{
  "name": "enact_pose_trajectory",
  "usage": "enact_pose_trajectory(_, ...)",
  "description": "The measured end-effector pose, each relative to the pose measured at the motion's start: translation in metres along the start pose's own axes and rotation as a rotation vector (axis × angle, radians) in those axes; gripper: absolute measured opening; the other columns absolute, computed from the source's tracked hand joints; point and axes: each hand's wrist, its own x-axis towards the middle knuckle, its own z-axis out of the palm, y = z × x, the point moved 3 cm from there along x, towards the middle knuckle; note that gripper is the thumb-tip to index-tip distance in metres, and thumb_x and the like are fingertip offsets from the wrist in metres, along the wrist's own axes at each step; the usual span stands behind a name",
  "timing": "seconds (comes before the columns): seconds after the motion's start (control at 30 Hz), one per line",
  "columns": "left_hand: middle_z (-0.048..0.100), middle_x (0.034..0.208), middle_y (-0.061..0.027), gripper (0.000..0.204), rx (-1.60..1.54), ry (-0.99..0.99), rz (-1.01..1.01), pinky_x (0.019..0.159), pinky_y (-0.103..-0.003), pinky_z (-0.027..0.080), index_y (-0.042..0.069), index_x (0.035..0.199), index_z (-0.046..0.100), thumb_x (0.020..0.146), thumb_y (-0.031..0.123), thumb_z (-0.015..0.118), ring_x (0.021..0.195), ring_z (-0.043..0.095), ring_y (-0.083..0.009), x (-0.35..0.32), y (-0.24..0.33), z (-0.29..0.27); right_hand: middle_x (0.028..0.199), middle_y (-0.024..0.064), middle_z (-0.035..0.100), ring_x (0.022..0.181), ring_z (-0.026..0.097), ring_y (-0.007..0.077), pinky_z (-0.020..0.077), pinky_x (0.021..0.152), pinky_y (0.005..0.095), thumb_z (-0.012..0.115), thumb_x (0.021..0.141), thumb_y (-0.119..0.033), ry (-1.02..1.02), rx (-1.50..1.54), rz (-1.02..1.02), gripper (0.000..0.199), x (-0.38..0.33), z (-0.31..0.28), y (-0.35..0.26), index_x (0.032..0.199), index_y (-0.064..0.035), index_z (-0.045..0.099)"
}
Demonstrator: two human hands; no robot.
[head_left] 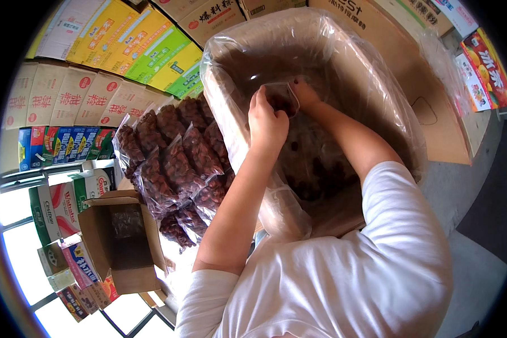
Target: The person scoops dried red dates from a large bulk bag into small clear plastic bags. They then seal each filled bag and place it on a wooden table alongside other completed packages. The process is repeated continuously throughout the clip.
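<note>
Both my hands are over a large cardboard box lined with clear plastic [397,96]. Between them is a small clear plastic bag [277,89] with some dark red dried fruit, like dates [283,103], in it. My left hand [266,121] pinches the bag's left side, thumb toward me. At the bag's right edge, my right hand [304,94] is closed on the plastic, its fingertips partly hidden. Loose dark fruit [321,177] lies low in the lined box. To the left of my left forearm, several filled bags of the same fruit [180,160] are piled in rows.
An open brown carton [124,239] stands at the lower left. Yellow and green cartons [135,42] and brown printed boxes [73,96] are stacked at the far left. Flat cardboard [439,121] leans right of the lined box, near a red box [490,70].
</note>
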Motion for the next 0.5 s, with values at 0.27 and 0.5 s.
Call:
enact_pose_trajectory(0.27,0.053,0.122,-0.0309,0.058,0.085,-0.002,0.051,0.098,-0.042,0.045,-0.013,0.126,0.045,0.068,-0.004,0.05,0.111,0.054,-0.0442,0.001,0.016,0.0,0.088,0.0061,0.069,0.075,0.067,0.015,0.0519,0.065,0.0285,0.073,0.078,-0.014,0.041,0.789,0.113,0.021,-0.02,-0.16,-0.043,0.097,-0.0065,0.068)
enact_pose_trajectory(0.5,0.052,0.124,-0.0314,0.058,0.077,-0.026,0.023,0.098,-0.042,0.045,-0.014,0.125,0.046,0.068,-0.005,0.051,0.111,0.054,-0.0443,0.002,0.012,0.003,0.088,0.0054,0.063,0.077,0.065,0.0147,0.0519,0.064,0.0278,0.057,0.096,-0.029,-0.399,0.694,0.138,0.027,-0.036,-0.209,-0.063,0.111,-0.0067,0.062)
